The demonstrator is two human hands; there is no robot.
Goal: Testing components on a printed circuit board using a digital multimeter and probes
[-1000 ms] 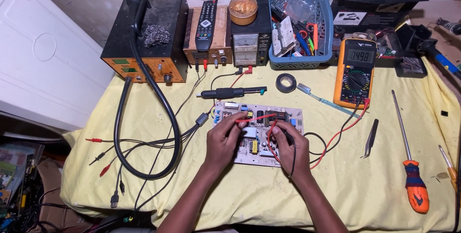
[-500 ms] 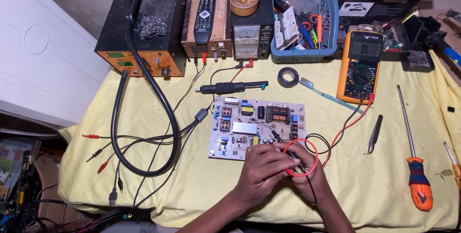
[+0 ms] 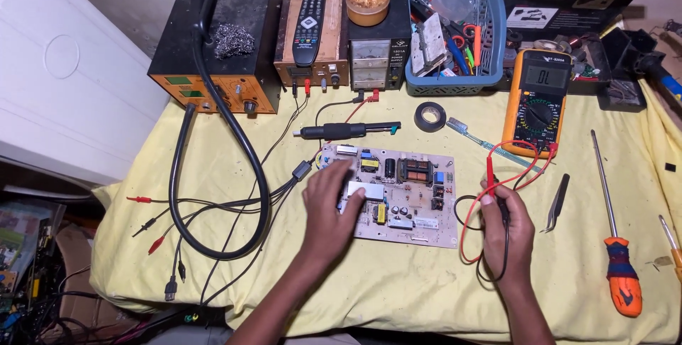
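Note:
A bare circuit board (image 3: 405, 192) lies flat on the yellow cloth (image 3: 398, 295) in the middle of the bench. My left hand (image 3: 330, 210) rests on the board's left part, fingers spread over the parts there. My right hand (image 3: 506, 224) sits just right of the board and grips the red and black test probes (image 3: 491, 174), tips pointing away from me. Their red and black leads loop beside the hand and run up to the orange multimeter (image 3: 536, 100) at the back right.
A soldering station (image 3: 220, 39) with a thick black hose stands back left, with a remote control (image 3: 309, 14), a small power supply (image 3: 375, 50) and a blue basket (image 3: 455, 25) beside it. Tweezers (image 3: 558, 203) and an orange screwdriver (image 3: 614, 245) lie at right. A soldering iron (image 3: 344, 130) and tape roll (image 3: 430, 116) lie behind the board.
Both hands came off the board and met near me holding the leads. Now the left hand is back on the board and the right has moved right with both probes.

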